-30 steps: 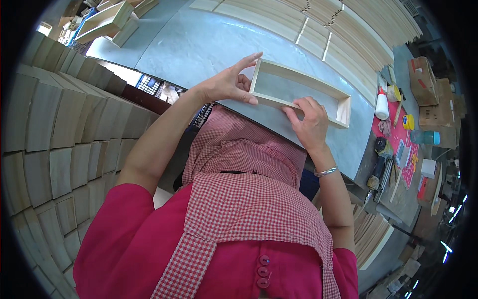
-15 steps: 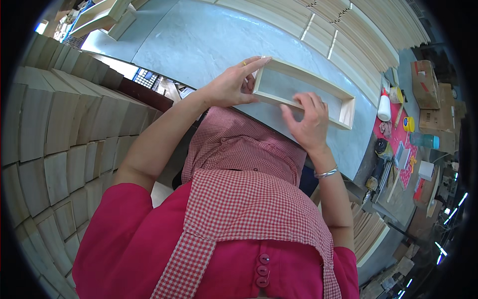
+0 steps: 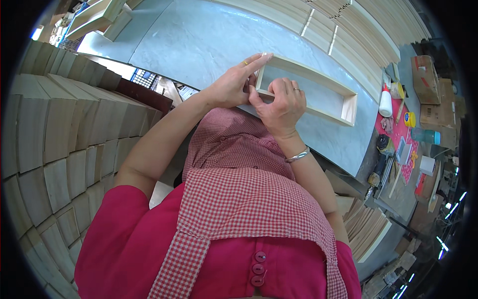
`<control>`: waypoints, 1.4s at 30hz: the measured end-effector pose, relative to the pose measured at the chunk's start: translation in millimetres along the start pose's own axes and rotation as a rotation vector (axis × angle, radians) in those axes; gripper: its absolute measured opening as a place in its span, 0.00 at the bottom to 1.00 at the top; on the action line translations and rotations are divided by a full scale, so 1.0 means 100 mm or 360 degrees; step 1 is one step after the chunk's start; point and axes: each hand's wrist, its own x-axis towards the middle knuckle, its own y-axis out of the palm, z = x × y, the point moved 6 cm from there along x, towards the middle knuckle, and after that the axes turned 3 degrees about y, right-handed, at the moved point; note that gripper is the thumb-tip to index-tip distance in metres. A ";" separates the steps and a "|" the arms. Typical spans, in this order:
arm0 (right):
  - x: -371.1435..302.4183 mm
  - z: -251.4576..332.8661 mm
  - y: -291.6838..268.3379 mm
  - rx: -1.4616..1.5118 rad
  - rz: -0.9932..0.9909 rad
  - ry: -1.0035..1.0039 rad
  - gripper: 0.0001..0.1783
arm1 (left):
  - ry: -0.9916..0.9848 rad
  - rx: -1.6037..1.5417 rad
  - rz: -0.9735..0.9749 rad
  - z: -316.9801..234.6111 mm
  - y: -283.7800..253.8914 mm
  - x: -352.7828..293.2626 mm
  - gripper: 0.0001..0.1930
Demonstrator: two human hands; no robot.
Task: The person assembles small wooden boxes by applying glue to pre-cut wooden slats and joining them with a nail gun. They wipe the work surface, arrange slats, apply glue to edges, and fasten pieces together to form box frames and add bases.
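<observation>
Long pale wood frame (image 3: 312,77) lies on the table (image 3: 184,45) in front of me, near its front edge; long axis runs left to right on a slant, left end farther from me, right end closer; open face up; grey shows inside it, can't tell if that's tabletop or a base

My left hand (image 3: 230,83) is at the frame's left short end, thumb and forefinger moderately spread around it; my right hand (image 3: 282,107) is on the near long side close to that end, fingers curled narrow, thumb by the near left corner; can't tell if it pinches anything small

Tabletop is grey, marbled, glossy; wood strips (image 3: 358,37) stacked along the far side; wood blocks (image 3: 64,119) piled at my left; white bottle (image 3: 385,103) and yellow tub (image 3: 410,119) off to my right

Near left corner hidden by my hands; wooden trays (image 3: 97,20) cut off up top left; far right room dark, hard to make out
</observation>
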 end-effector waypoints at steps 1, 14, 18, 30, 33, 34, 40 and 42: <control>0.00 0.00 -0.02 0.0100 0.0016 0.0014 0.21 | -0.0006 0.0005 -0.0002 0.00 0.00 -0.01 0.53; -0.11 -0.02 -0.41 0.0502 0.0357 -0.0389 0.26 | -0.0056 -0.0187 0.0021 0.02 0.02 0.07 0.51; -0.13 -0.47 -0.77 0.0581 0.0178 -0.0071 0.22 | -0.0142 -0.0055 0.0035 0.01 0.04 0.07 0.53; -0.39 -5.11 -1.84 -0.0996 0.0827 0.1319 0.14 | -0.0381 -0.0133 0.0098 0.05 0.09 0.05 0.58; -0.34 -5.04 -1.79 -0.1057 0.0537 0.1418 0.17 | -0.0439 -0.0097 0.0119 0.07 0.07 0.06 0.58; -0.34 -4.96 -1.84 -0.1088 0.0554 0.1382 0.16 | -0.0430 -0.0101 0.0112 0.09 0.06 0.04 0.57; -0.97 -4.02 -2.52 -0.1018 0.0037 0.1231 0.33 | -0.0439 -0.0116 0.0026 0.05 0.03 0.01 0.55; -1.54 -3.83 -2.59 -0.1002 0.0036 0.1177 0.40 | -0.0392 -0.0154 0.0009 0.00 0.07 0.06 0.53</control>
